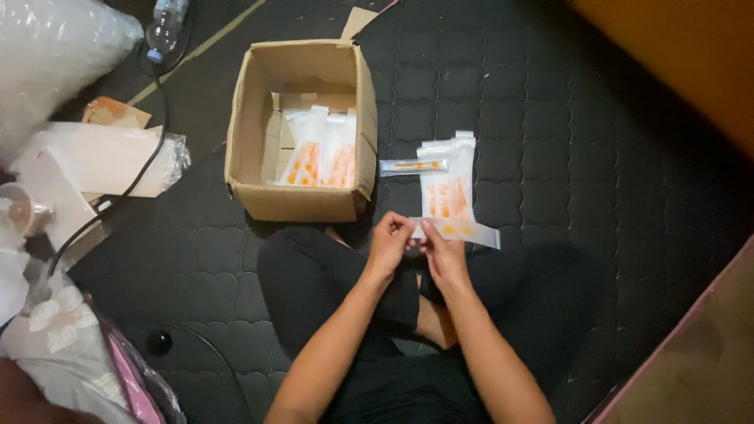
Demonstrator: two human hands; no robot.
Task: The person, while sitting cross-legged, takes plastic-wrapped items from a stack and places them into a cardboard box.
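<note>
I hold one clear sachet (459, 231) flat between my left hand (390, 243) and right hand (441, 253), fingers pinching its end, above my lap, near the pile of sachets (448, 184) beside the cardboard box (302, 129).

Glossy clear plastic sachets (446, 196) lie beside a matt brown cardboard box (298, 200) on a quilted black mat (550, 141).

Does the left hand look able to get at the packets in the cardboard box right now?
Probably yes, once freed. The box stands open just ahead of the left hand, with nothing over its packets. But both hands, the right hand too, are holding a clear packet.
</note>
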